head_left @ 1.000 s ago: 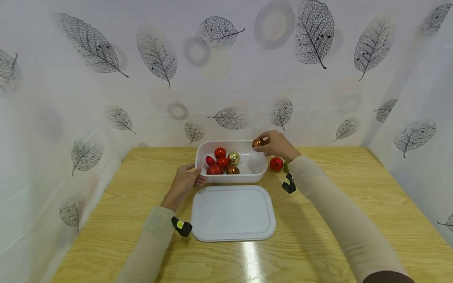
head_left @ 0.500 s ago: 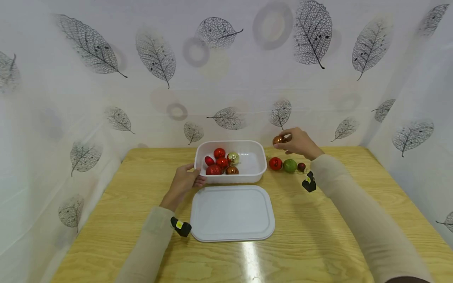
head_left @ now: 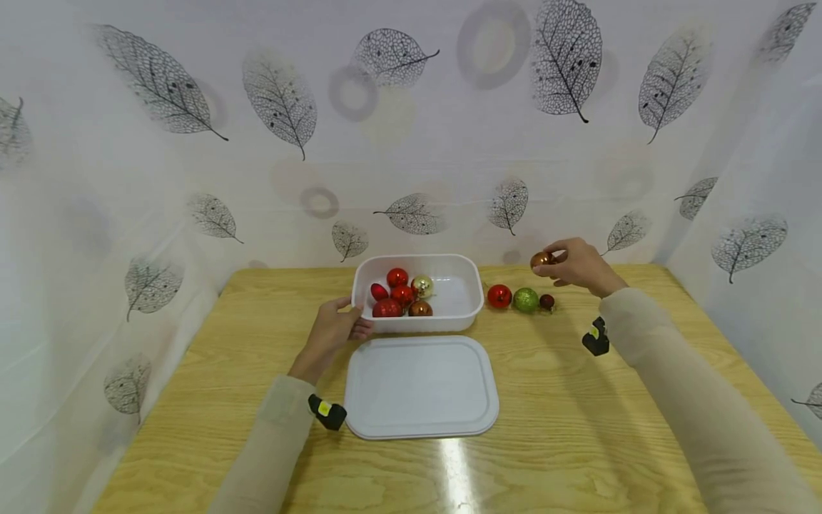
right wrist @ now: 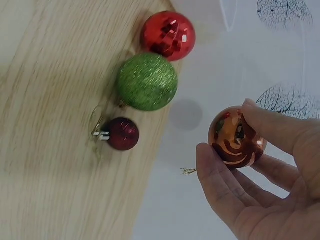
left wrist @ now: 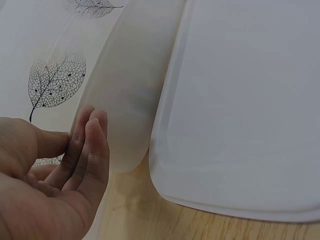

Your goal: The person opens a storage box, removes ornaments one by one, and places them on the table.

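My right hand (head_left: 580,265) pinches a shiny copper Christmas bauble (right wrist: 237,137) between thumb and fingertips, held above the back right of the table. Beneath and left of it lie a red bauble (right wrist: 169,36), a glittery green bauble (right wrist: 148,82) and a small dark red bauble (right wrist: 123,134), side by side. With my left hand (head_left: 327,332) I grip the front left corner of a white plastic container (head_left: 427,325), thumb at the rim and fingers along the outer wall. Inside it are several red baubles (head_left: 387,308), a gold bauble (head_left: 422,286) and a copper bauble (head_left: 420,308), gathered toward the left.
A flat white lid (head_left: 420,389) lies on the wooden table (head_left: 552,428), just in front of the container. A leaf-printed sheet (head_left: 411,164) stands behind the table and along both sides.
My right hand has carried the copper bauble rightward from over the container, past the row of baubles, uncovering the green and dark red ones. The left hand stays on the container.
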Demonstrator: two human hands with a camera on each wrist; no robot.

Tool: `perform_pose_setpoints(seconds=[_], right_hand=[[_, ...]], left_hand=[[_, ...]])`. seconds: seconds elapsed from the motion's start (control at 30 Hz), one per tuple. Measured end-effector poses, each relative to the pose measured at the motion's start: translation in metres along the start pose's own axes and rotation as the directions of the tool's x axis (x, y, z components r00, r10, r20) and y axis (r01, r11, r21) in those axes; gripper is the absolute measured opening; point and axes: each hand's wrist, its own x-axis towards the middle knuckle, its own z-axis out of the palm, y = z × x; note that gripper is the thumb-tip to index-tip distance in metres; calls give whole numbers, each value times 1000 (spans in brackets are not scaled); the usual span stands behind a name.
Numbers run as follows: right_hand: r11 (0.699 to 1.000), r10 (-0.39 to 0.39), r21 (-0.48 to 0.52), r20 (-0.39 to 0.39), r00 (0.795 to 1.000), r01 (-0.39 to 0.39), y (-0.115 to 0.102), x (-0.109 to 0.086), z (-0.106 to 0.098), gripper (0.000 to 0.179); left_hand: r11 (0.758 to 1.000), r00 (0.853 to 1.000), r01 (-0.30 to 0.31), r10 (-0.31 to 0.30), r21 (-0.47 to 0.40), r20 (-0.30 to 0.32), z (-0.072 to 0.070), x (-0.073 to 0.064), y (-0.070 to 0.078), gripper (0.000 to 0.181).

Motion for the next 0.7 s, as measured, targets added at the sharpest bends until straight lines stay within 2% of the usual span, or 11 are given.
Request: perform_pose_setpoints(seconds=[0.43,0.7], right_hand=[[999,45,-5,-13,999,-45,35,-16,-12,59],[997,80,0,0,997,-80,51,-21,-9,63]], left_hand=[[1000,1000,2,-2,7,-3,1,3,-1,48],[1000,1000,8,-8,0,-8,2,2,-1,47]])
